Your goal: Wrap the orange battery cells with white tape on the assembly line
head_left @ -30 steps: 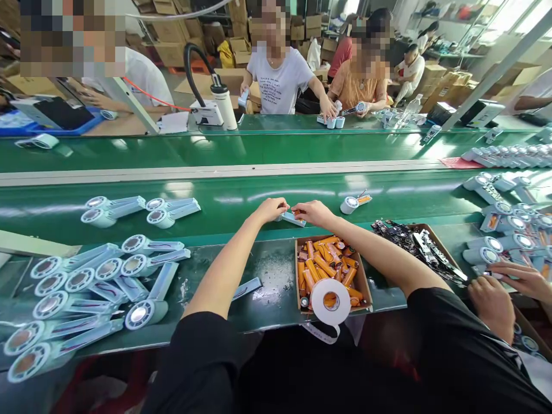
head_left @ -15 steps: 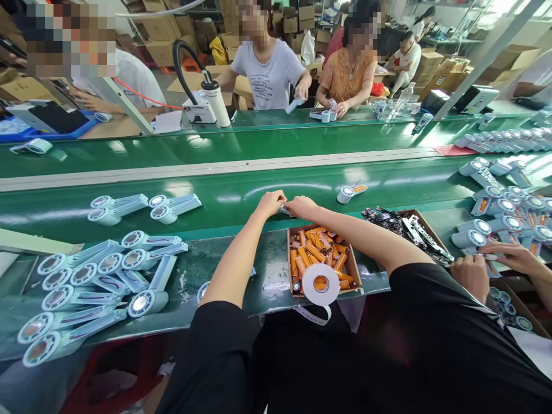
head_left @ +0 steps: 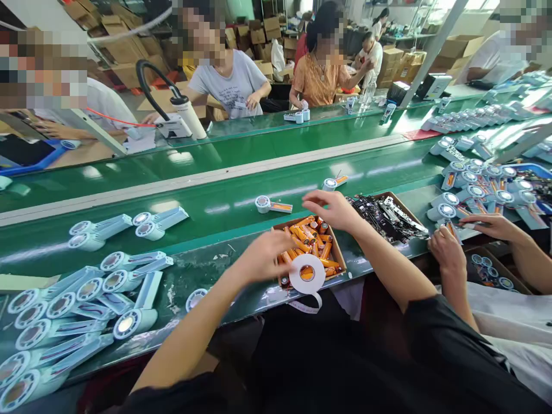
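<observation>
My left hand (head_left: 263,256), slightly blurred, hovers with fingers apart at the left side of a cardboard box (head_left: 339,247) of orange cylindrical batteries (head_left: 314,238). Its fingertips are close to a white roll of tape (head_left: 317,276) at the box's near edge; I cannot tell whether they touch. My right hand (head_left: 328,206) is above the box's far edge, fingers stretched out and nothing visible in them. Just left of it, a pale blue handheld fan body (head_left: 263,204) with an orange battery in its handle lies on the green belt. A second such fan body (head_left: 330,184) lies farther back.
Pale blue fan bodies (head_left: 125,325) are piled at left, others (head_left: 474,178) at right. A box of black and silver parts (head_left: 388,215) stands right of the batteries. At right, a co-worker's hands (head_left: 448,250) handle a part. People sit across the belt.
My hands were together at the belt's near edge over a small pale piece. They have parted, the left back toward the battery box. A fan body with a battery now shows on the belt.
</observation>
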Action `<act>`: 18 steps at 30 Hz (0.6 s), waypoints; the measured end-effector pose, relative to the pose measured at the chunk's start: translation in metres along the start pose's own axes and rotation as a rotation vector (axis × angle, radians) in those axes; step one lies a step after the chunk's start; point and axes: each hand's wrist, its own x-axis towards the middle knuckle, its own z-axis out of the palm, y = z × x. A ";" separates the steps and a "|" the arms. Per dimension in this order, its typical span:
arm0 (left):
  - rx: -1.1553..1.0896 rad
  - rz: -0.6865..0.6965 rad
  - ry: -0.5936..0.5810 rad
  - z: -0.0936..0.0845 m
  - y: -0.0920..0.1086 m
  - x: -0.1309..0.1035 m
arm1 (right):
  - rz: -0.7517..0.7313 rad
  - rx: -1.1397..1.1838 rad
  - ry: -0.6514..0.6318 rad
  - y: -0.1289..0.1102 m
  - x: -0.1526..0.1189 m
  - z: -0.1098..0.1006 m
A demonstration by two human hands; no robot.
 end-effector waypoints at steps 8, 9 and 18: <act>0.259 0.032 0.085 0.046 0.067 -0.053 | 0.234 0.392 0.078 -0.005 -0.144 0.030; 0.244 0.030 0.072 0.048 0.068 -0.049 | 0.254 0.415 0.097 -0.004 -0.147 0.035; 0.253 -0.004 0.353 0.031 0.078 -0.062 | 0.340 0.629 -0.121 -0.020 -0.158 0.043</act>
